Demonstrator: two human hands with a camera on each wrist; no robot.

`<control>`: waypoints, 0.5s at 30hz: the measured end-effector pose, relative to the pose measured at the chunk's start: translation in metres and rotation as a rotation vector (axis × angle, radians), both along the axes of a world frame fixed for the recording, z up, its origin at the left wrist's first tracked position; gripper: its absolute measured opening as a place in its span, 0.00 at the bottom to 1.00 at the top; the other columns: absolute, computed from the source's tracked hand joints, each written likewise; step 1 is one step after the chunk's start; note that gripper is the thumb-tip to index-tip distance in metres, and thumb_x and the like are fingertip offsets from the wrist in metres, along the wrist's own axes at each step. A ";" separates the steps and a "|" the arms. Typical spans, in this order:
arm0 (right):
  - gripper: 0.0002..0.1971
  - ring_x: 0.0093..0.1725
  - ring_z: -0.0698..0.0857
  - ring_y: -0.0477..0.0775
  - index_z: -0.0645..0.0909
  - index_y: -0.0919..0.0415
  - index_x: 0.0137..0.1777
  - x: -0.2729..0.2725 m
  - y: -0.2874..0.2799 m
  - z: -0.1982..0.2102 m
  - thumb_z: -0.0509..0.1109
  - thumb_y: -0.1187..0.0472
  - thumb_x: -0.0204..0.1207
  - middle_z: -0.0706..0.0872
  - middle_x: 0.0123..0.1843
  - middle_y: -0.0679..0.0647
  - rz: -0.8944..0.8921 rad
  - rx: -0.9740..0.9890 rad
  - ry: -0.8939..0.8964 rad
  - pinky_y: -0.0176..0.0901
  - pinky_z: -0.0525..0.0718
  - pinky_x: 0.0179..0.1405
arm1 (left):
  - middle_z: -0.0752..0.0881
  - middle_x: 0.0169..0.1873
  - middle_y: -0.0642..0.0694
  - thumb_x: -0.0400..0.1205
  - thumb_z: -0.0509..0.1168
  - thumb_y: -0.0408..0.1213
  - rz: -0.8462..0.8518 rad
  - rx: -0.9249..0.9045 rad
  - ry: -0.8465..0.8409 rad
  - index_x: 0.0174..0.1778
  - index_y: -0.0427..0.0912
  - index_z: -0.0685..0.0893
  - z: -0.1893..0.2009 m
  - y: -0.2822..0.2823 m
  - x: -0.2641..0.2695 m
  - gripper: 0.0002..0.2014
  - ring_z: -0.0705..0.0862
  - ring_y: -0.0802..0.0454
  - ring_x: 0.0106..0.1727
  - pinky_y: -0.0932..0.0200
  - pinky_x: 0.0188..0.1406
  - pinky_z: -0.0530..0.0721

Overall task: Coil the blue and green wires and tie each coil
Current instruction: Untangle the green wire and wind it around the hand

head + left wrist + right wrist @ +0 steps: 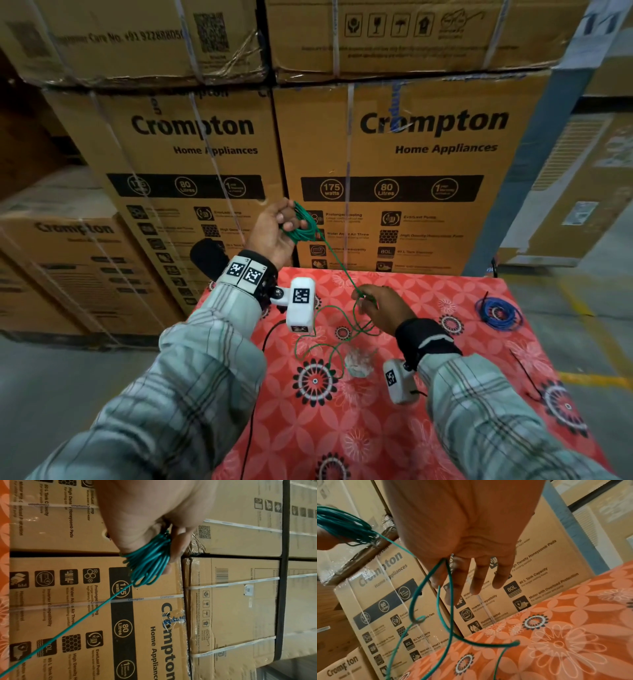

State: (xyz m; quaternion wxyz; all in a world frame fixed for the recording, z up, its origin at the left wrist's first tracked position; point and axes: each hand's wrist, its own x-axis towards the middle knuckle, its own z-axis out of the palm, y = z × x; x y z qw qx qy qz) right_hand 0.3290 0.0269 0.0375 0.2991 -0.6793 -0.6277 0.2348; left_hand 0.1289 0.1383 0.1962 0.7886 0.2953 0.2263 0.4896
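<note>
On the table [428,428], only the head view shows the blue wire [499,313] coiled.

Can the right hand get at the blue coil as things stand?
Probably not yet: the right hand is pinching the green wire. The blue coil lies on its side of the table, with nothing between, so once freed it looks reachable.

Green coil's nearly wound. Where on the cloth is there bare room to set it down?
Free: the near middle of the tablecloth, and the strip between the right hand and the blue coil. Crowded: the middle, where loose green wire loops beside a small clear cup; a black tie lies at the right edge.
</note>
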 end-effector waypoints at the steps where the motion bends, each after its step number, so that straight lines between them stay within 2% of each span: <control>1: 0.11 0.42 0.86 0.53 0.81 0.46 0.43 0.005 -0.001 -0.005 0.62 0.64 0.79 0.88 0.41 0.49 -0.003 -0.038 -0.031 0.47 0.85 0.45 | 0.67 0.14 0.54 0.86 0.55 0.35 0.009 0.009 -0.013 0.38 0.41 0.75 0.003 0.001 -0.002 0.11 0.65 0.59 0.16 0.61 0.32 0.80; 3: 0.12 0.40 0.85 0.53 0.79 0.45 0.39 0.014 -0.006 -0.014 0.60 0.61 0.80 0.86 0.38 0.49 -0.024 -0.127 -0.075 0.45 0.84 0.42 | 0.67 0.14 0.54 0.86 0.54 0.35 0.029 0.028 -0.037 0.37 0.41 0.75 0.010 0.009 -0.011 0.12 0.66 0.59 0.15 0.62 0.32 0.80; 5: 0.11 0.38 0.84 0.52 0.81 0.51 0.41 0.020 -0.014 -0.018 0.60 0.58 0.83 0.85 0.36 0.48 -0.034 -0.187 -0.033 0.40 0.79 0.37 | 0.67 0.14 0.54 0.87 0.54 0.36 0.032 0.045 -0.023 0.38 0.41 0.76 0.015 0.019 -0.018 0.12 0.66 0.59 0.15 0.62 0.32 0.80; 6: 0.11 0.37 0.83 0.52 0.81 0.56 0.43 0.019 -0.016 -0.017 0.60 0.55 0.84 0.83 0.35 0.49 -0.033 -0.181 -0.006 0.41 0.78 0.37 | 0.67 0.14 0.54 0.87 0.54 0.36 0.037 0.047 -0.005 0.38 0.41 0.76 0.014 0.021 -0.021 0.12 0.66 0.59 0.15 0.62 0.32 0.80; 8: 0.15 0.36 0.79 0.55 0.78 0.61 0.47 0.017 -0.013 -0.014 0.60 0.49 0.82 0.79 0.35 0.50 -0.051 -0.085 0.057 0.48 0.77 0.39 | 0.67 0.14 0.54 0.87 0.54 0.35 0.054 0.053 0.008 0.38 0.41 0.75 0.011 0.022 -0.021 0.12 0.66 0.59 0.15 0.62 0.32 0.80; 11: 0.10 0.30 0.72 0.52 0.70 0.58 0.50 0.016 -0.004 -0.013 0.60 0.51 0.84 0.73 0.31 0.50 -0.101 0.048 0.147 0.48 0.69 0.33 | 0.67 0.14 0.54 0.87 0.54 0.35 0.076 0.064 -0.001 0.37 0.42 0.75 0.010 0.024 -0.019 0.12 0.66 0.58 0.16 0.61 0.31 0.80; 13: 0.10 0.30 0.70 0.52 0.67 0.55 0.47 0.013 -0.001 -0.009 0.56 0.51 0.86 0.71 0.32 0.53 -0.110 0.120 0.196 0.48 0.68 0.33 | 0.67 0.14 0.53 0.87 0.54 0.35 0.084 0.075 0.001 0.37 0.42 0.75 0.013 0.027 -0.024 0.13 0.66 0.58 0.16 0.61 0.32 0.80; 15: 0.12 0.31 0.70 0.53 0.68 0.56 0.42 0.011 0.003 0.000 0.55 0.52 0.86 0.71 0.32 0.53 -0.086 0.195 0.160 0.47 0.67 0.33 | 0.67 0.14 0.54 0.87 0.54 0.36 0.073 0.083 0.005 0.37 0.42 0.75 0.014 0.028 -0.025 0.13 0.66 0.58 0.16 0.60 0.34 0.79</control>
